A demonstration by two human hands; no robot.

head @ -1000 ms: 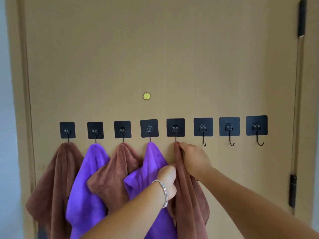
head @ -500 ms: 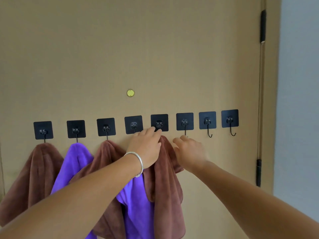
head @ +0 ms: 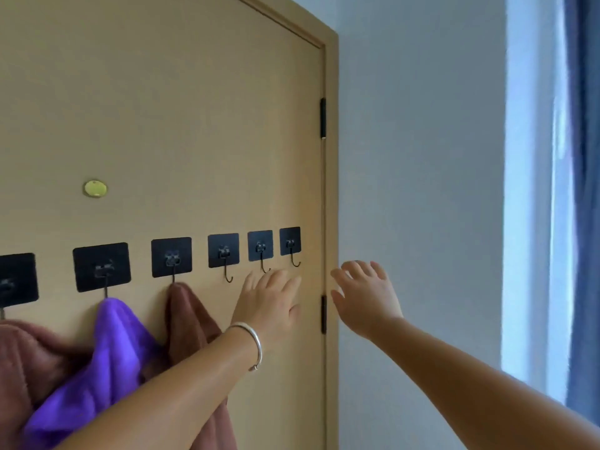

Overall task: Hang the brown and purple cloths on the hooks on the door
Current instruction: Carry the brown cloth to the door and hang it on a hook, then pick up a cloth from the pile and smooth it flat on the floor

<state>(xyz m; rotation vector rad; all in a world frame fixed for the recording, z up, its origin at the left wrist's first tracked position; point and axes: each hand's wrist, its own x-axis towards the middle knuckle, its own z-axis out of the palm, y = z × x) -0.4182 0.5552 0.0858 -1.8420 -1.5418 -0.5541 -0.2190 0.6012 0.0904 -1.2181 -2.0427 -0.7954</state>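
Note:
A row of black adhesive hooks runs across the tan door (head: 194, 108). A brown cloth (head: 186, 316) hangs from one hook (head: 171, 257), with a purple cloth (head: 107, 358) on the hook to its left and another brown cloth (head: 22, 355) at the far left edge. Three hooks to the right are bare: (head: 224, 251), (head: 260, 246), (head: 290, 242). My left hand (head: 268, 303), with a silver bracelet on the wrist, is spread flat below the bare hooks and holds nothing. My right hand (head: 365, 295) is spread in front of the wall, past the door frame, empty.
A brass peephole (head: 94, 189) sits above the hooks. Black hinges (head: 322, 118) mark the door's right edge. A grey wall (head: 422, 190) lies to the right, then a bright window with a blue curtain (head: 584, 206).
Both hands have let go of the brown cloth, which now hangs on its hook. They moved right with fingers spread. The view swung right, showing wall and window.

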